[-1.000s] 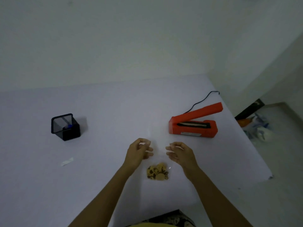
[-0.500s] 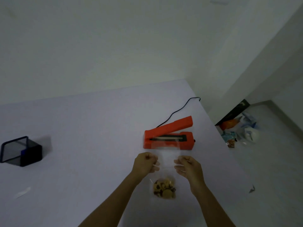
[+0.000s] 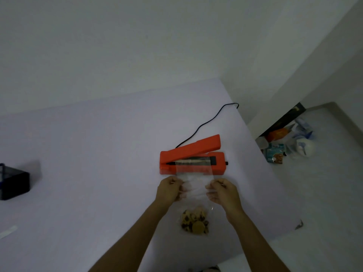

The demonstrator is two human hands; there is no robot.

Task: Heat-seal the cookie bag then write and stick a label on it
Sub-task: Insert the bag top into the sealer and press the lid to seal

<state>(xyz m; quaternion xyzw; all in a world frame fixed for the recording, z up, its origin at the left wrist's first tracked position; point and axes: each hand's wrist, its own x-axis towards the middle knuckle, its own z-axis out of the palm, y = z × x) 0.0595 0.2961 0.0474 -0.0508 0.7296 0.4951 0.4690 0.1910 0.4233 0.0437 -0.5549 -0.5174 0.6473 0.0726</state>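
A clear plastic cookie bag [image 3: 194, 185] lies on the white table, with several chocolate-chip cookies [image 3: 195, 222] bunched at its near end. My left hand [image 3: 170, 190] pinches the bag's left edge and my right hand [image 3: 223, 192] pinches its right edge. The bag's open far end rests over the sealing strip of the orange heat sealer [image 3: 192, 157], whose lid arm is raised at an angle. A white label strip [image 3: 7, 231] lies at the far left edge of the view.
A black mesh holder [image 3: 13, 182] stands at the left of the table [image 3: 88, 154]. The sealer's black cord [image 3: 208, 122] runs to the table's back right corner. Bags and packets [image 3: 286, 142] clutter the floor to the right. The table's right edge is near the sealer.
Both hands have carried the bag forward, so its open end now lies across the sealer's strip. The view has shifted right, pushing the mesh holder to the left edge.
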